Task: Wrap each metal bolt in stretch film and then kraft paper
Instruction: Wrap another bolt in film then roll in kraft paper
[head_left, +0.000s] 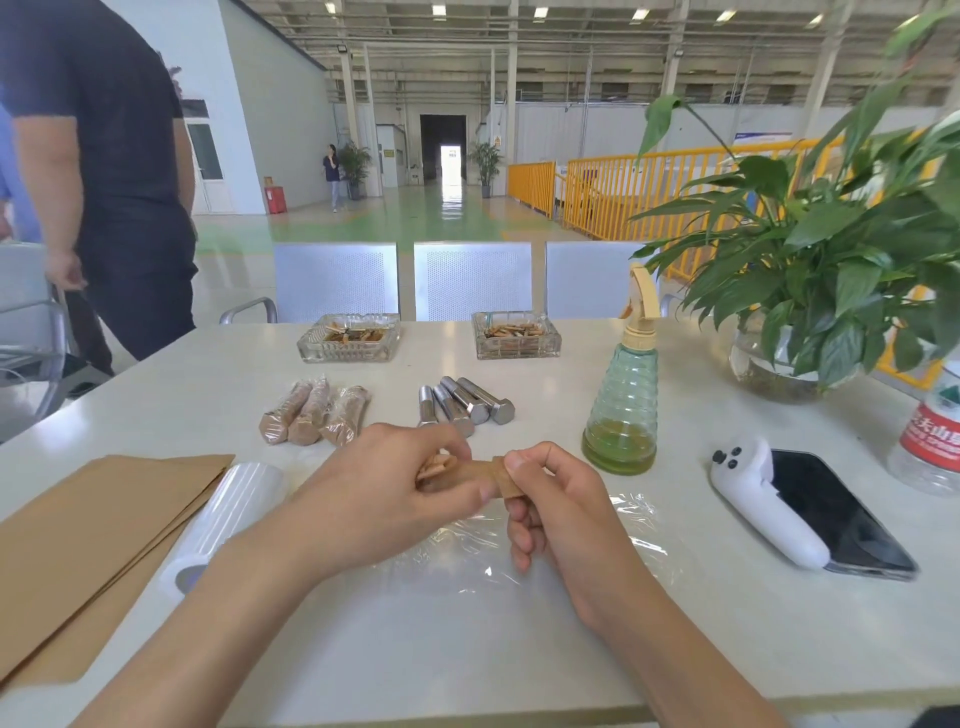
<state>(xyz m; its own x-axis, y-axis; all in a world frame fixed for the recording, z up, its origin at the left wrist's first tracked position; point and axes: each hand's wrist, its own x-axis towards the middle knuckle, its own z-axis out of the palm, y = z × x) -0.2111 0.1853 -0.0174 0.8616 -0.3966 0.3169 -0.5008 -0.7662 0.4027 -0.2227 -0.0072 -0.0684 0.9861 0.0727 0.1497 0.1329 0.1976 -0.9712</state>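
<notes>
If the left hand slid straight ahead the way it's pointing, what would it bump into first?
Probably the right hand: the left hand points across at it, both holding the paper-wrapped bolt.

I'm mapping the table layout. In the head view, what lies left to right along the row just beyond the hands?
Wrapped bolts → bare metal bolts → green spray bottle → glass vase of the plant → water bottle.

Brown kraft paper (98, 525), silver bolts (465, 400), ribbed green spray bottle (621, 410), yellow railing (613, 192)
</notes>
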